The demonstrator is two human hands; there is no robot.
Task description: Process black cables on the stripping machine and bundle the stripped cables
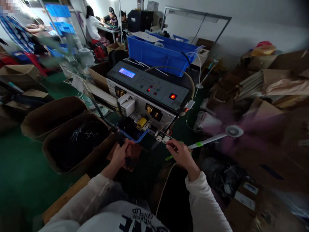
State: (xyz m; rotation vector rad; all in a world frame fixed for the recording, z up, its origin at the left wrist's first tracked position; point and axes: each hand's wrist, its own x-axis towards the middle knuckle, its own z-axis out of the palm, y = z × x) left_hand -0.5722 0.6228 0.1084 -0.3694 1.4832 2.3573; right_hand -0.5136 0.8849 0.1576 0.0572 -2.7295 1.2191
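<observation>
In front of me stands a machine (160, 92) with a lit blue display, buttons and a glowing red switch, probably a wire cutting and stripping machine. My left hand (120, 154) is closed around something dark, too dim to name, beside a small blue tray (140, 139) holding dark pieces. At the machine's front right, my right hand (181, 155) has its fingers pinched together close to small white rollers (162, 138). Whether a thin wire lies in that pinch is hidden. A yellow block (141, 122) sits on the machine's front, between the hands.
Two long brown bins (48, 144) stand at left, one with dark contents and white strands. A large blue crate (156, 50) is behind the machine. To the right, a spinning fan (233, 131) stands before cardboard boxes (245, 200). Several people sit or stand farther back.
</observation>
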